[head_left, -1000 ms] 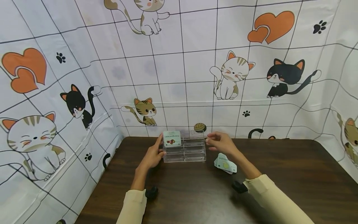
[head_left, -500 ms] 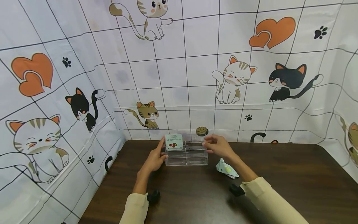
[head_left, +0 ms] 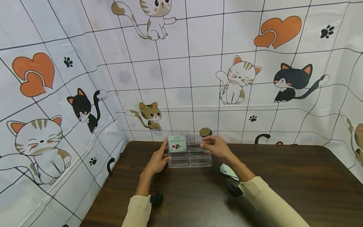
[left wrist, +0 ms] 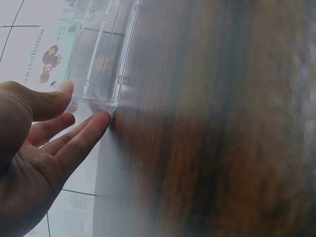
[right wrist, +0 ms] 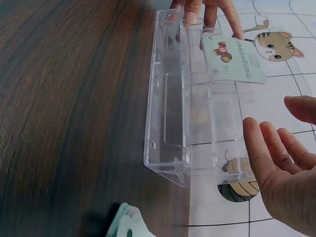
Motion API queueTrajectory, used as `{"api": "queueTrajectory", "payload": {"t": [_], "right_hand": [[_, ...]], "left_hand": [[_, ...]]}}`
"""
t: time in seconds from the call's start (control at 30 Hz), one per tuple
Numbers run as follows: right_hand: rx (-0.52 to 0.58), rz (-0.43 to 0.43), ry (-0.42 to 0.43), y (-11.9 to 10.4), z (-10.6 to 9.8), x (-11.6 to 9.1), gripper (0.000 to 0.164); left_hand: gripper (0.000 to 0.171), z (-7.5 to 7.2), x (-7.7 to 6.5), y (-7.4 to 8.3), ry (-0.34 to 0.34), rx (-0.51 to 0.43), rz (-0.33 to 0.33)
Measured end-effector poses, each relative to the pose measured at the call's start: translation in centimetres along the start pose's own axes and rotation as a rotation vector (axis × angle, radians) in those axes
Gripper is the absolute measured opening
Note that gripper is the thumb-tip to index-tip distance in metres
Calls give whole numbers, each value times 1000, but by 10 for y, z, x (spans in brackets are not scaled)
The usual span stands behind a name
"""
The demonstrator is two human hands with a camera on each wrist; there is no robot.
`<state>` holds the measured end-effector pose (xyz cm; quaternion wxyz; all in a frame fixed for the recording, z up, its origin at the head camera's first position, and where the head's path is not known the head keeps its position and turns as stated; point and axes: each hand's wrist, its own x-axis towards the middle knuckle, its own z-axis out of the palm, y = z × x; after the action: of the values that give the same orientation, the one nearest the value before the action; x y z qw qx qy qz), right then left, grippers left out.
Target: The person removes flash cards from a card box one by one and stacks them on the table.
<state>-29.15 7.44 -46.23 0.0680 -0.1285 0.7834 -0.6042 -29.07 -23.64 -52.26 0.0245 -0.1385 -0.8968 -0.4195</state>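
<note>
A clear plastic tiered display stand (head_left: 190,162) sits near the table's back edge. A mangosteen card (head_left: 177,144) stands upright in its upper left compartment. My left hand (head_left: 156,160) is at the stand's left end, where thumb and fairly straight fingers touch the plastic, as the left wrist view shows. My right hand (head_left: 219,147) is over the stand's right end, fingers loosely bent and thumb apart; in the right wrist view nothing lies between the fingers. A small pile of cards (head_left: 227,171) lies on the table by my right forearm, partly covered by it.
The dark wooden table (head_left: 272,179) carries the stand and cards. Close behind its back edge hangs a white cloth (head_left: 175,78) printed with cats, hearts and grid lines. It also runs along the left and right sides.
My right hand has moved left, from beside the stand to over its right end. My left hand keeps its place at the left end. The view has shifted slightly.
</note>
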Motion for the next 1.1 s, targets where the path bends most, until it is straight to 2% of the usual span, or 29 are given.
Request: {"api": "queueTrajectory", "payload": {"t": [0.63,0.87,1.1], "right_hand": [[-3,7,-32,0,26,10,48],[-31,21,-13,1,35,20,47],[-60,-4,10,-1,41,29,42]], "left_hand": [[93,0,0,-1,-5,-15,-8],[92,1,1,-4,-6,-4,0],[92,-1,-1,-2,-8,-16,20]]}}
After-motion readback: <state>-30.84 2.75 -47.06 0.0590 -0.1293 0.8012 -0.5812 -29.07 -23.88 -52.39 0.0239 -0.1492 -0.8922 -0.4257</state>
